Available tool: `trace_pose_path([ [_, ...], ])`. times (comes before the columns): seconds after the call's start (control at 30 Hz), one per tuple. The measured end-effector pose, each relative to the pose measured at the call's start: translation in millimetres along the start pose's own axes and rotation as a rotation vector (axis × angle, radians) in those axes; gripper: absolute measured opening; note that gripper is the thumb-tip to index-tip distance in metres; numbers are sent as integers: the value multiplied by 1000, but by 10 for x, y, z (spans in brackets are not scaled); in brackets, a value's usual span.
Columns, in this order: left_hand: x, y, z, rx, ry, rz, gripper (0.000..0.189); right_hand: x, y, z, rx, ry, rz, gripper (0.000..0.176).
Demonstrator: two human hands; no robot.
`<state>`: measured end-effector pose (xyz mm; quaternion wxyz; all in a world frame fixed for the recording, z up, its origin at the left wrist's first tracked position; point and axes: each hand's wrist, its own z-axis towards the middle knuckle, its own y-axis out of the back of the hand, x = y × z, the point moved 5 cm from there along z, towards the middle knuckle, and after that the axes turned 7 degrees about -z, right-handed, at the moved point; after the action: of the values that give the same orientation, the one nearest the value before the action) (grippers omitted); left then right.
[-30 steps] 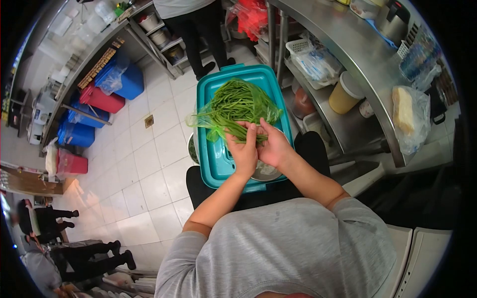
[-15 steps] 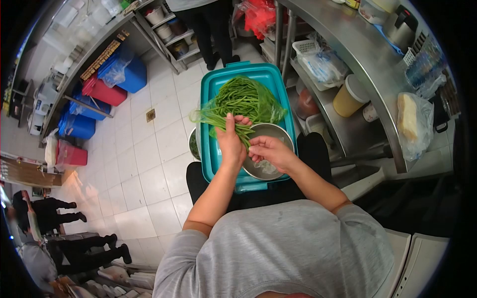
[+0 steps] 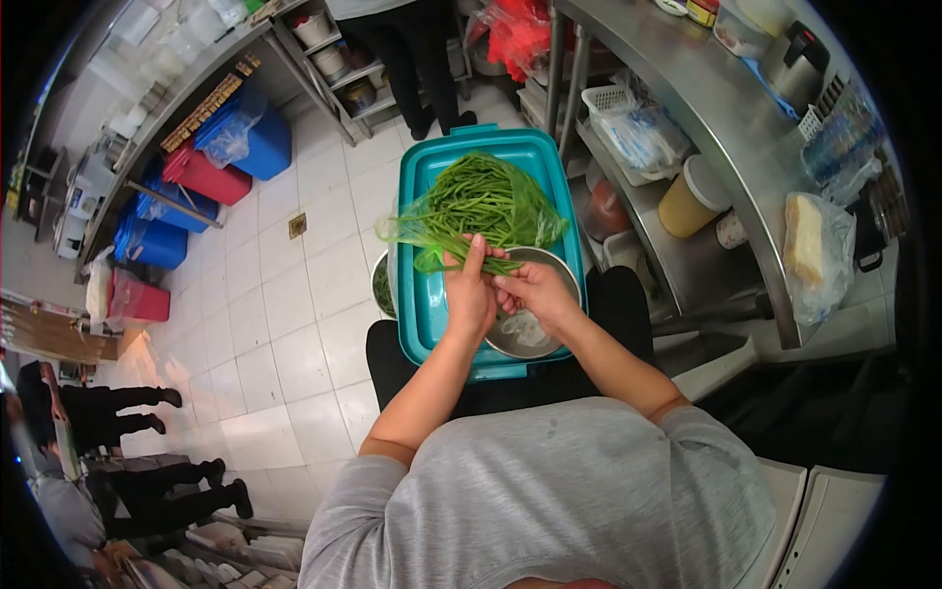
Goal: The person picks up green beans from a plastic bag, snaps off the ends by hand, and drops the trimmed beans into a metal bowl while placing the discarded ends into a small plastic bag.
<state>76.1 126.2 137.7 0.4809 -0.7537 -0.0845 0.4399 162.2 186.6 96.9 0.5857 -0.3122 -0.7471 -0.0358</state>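
Note:
My left hand [image 3: 471, 287] is closed on a small bunch of green beans [image 3: 491, 263], whose ends stick out on its right. My right hand [image 3: 538, 294] pinches the ends of the same bunch, close to my left fingers. Just beyond both hands a larger heap of green beans [image 3: 481, 196] lies in a thin green plastic bag [image 3: 545, 218] on a teal lid or tray [image 3: 416, 324] across my lap. Under my right hand is a metal bowl [image 3: 502, 341] with a clear, crumpled-looking thing [image 3: 525, 330] in it.
A second bowl [image 3: 383, 285] with green bits stands left of the tray. Steel shelving [image 3: 721, 167] with tubs and bags runs along the right. Blue bins [image 3: 260, 142] and a red bin [image 3: 211, 175] line the left. One person [image 3: 417, 59] stands ahead; others are at lower left.
The bunch in my hands has turned from slanting down to nearly level. My right hand has moved slightly up and left, closer to my left hand.

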Motion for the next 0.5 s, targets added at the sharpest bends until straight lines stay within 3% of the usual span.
trace_pose_path([
  [0.1,2,97,78,80,-12,46,15,101,8,-66,67,-13,-123,14],
  [0.3,-69,134,121,64,-179,193,14,177,62,-130,-162,192,-391,16],
  [0.4,-74,139,99,103,-180,202,15,192,123,-118,-289,249,-338,16],
  [0.5,-82,123,132,175,-159,216,16,196,161,-63,-213,217,-386,10],
])
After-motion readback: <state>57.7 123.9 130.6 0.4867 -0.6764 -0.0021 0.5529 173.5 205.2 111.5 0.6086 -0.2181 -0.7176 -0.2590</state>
